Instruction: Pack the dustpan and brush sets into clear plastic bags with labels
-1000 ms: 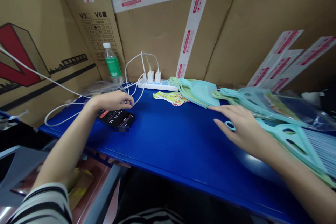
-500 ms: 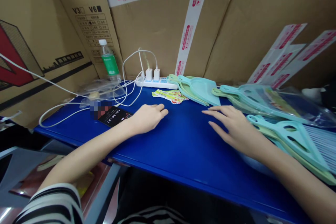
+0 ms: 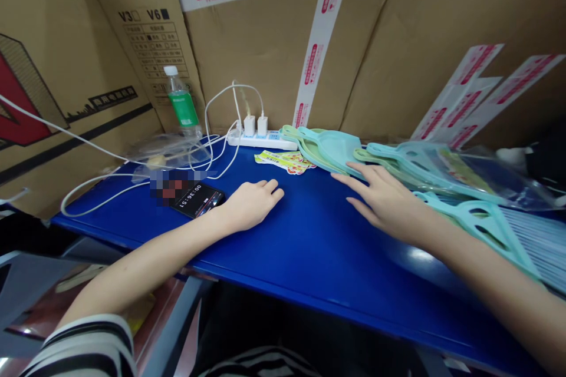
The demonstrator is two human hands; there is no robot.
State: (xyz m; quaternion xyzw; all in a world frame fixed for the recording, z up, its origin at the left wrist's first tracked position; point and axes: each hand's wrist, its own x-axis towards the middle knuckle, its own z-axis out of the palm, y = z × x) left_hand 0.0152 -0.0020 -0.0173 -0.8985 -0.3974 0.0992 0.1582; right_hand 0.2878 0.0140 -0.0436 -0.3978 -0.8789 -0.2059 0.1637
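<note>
My left hand [image 3: 254, 205] rests on the blue tabletop [image 3: 300, 253], its fingers loosely curled in, with nothing seen in them. Beside its wrist lies a phone [image 3: 194, 199] with a timer on the screen. My right hand [image 3: 384, 203] hovers palm down, fingers spread, holding nothing. Just beyond its fingertips is a light blue dustpan [image 3: 340, 146] lying over pale green ones. To the right, behind my right hand, lies another light blue dustpan [image 3: 411, 156], partly under clear plastic. A further dustpan [image 3: 480, 218], by blue bristles [image 3: 537, 235], is partly hidden by my right forearm.
Colourful paper labels [image 3: 287, 160] lie before a white power strip [image 3: 265, 140] with plugged-in chargers. White cables [image 3: 110, 175] loop across the left side, near crumpled clear plastic [image 3: 165, 150] and a green-labelled bottle [image 3: 183, 106]. Cardboard [image 3: 265, 53] walls off the back.
My right hand has moved slightly left and away from me, so its fingertips come up to the nearest blue dustpan. My left hand has hardly moved; the view has shifted a little.
</note>
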